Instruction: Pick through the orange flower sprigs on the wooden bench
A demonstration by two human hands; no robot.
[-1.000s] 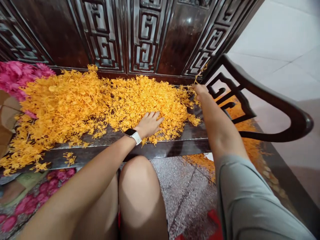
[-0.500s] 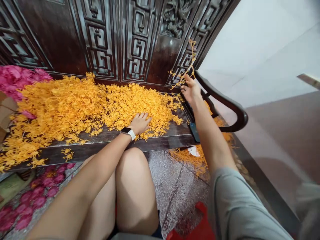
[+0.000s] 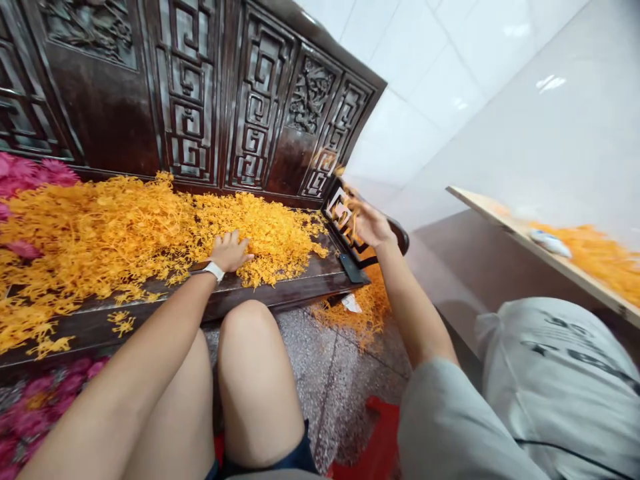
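My left hand (image 3: 230,252) lies palm down with fingers spread on the front of a heap of small yellow plastic flower pieces (image 3: 273,233) on a dark wooden bench (image 3: 295,288). A watch with a white band (image 3: 215,270) is on that wrist. My right hand (image 3: 374,225) is stretched out over the bench's right armrest (image 3: 400,237), smeared by motion. Blurred orange-yellow strands (image 3: 326,160) show by its fingertips and around its fingers; whether it grips them is unclear.
A dark phone (image 3: 353,269) lies at the bench's right end. Below are orange strands (image 3: 367,313) and white paper (image 3: 351,303) on the floor. Pink flowers (image 3: 37,175) are at left. At right stand a stuffed white sack (image 3: 565,373) and a wooden board (image 3: 525,243).
The view has swung right, bringing the sack and board into sight. My right hand has shifted, and the branching strand at its fingers is now blurred. My left hand stays on the heap.
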